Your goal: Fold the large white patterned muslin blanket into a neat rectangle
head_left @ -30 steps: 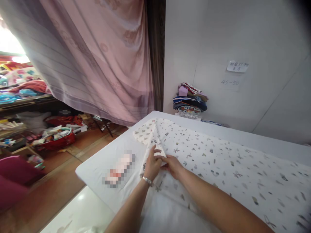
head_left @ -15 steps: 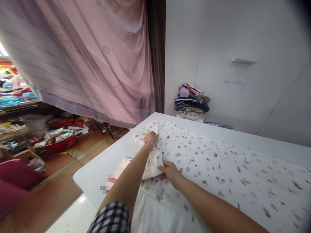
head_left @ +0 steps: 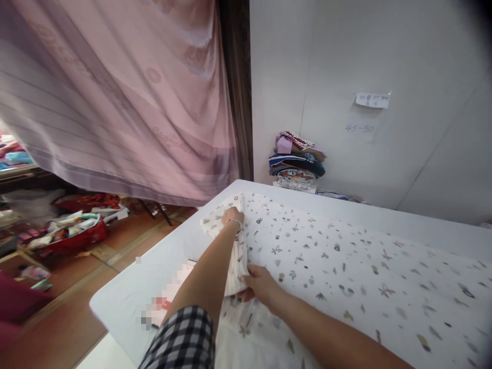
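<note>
A long white cloth (head_left: 315, 261) printed with small grey and green plant motifs lies spread over the white table. Its left end is folded over into a narrow layered strip. At the far part of this strip, my left hand (head_left: 232, 218), with a bracelet at the wrist, is closed on the folded cloth; its fingertips are mostly hidden. Nearer to me, my right hand (head_left: 263, 287) pinches the strip's near corner, thumb on top and fingers underneath. Left of my left forearm lies a flat pinkish item (head_left: 172, 292), pixelated and partly covered by the arm.
The white table (head_left: 115, 292) has a rounded left corner. Behind it, a stack of folded fabrics (head_left: 295, 161) stands against the grey wall (head_left: 346, 51). A pink curtain (head_left: 172, 102) hangs at the back left. A red basket (head_left: 86, 236) of cloth pieces sits on the tiled floor.
My left hand has moved away from my right, to the strip's far part, and its fingers have curled in. The folded end now lies flatter and straighter. My right hand stays at the near corner.
</note>
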`<state>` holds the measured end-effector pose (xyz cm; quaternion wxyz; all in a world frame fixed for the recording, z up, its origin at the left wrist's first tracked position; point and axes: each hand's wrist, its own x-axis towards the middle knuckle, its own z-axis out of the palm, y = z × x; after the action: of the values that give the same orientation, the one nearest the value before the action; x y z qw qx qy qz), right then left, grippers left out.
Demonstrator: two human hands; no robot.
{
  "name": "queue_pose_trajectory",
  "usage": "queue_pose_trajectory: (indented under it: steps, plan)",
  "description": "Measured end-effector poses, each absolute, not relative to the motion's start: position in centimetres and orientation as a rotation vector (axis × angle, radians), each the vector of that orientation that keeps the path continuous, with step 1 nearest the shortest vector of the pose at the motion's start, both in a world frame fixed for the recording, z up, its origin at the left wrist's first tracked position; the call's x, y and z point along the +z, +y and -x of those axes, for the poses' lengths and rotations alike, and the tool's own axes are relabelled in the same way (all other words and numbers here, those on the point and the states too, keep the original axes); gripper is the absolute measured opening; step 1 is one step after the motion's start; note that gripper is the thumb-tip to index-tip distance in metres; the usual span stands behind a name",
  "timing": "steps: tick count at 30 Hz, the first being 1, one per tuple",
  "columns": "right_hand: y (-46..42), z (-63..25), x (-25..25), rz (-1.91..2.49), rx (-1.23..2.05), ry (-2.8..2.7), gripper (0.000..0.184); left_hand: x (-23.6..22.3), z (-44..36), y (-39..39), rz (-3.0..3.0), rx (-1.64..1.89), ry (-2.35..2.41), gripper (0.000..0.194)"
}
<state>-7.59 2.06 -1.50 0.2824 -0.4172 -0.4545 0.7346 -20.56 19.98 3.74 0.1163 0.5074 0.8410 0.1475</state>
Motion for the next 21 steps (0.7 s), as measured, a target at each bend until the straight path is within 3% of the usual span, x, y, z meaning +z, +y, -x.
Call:
queue_pose_trajectory:
  steps: [9,16,21]
  plan:
    - [2.0,7.4,-1.1,1.076,1.995,-1.213,0.020,5.7,20.6,20.1,-1.539,0.486,2.435,0.028]
    - [2.0,7.7,-1.6,1.060,1.997,-1.201,0.021,3.7,18.5,20.1,-1.636,0.420,2.397,0.028]
    - [1.9,7.5,-1.6,1.040,2.009,-1.191,0.027,2.8,18.7,20.3,-1.623,0.368,2.397,0.039]
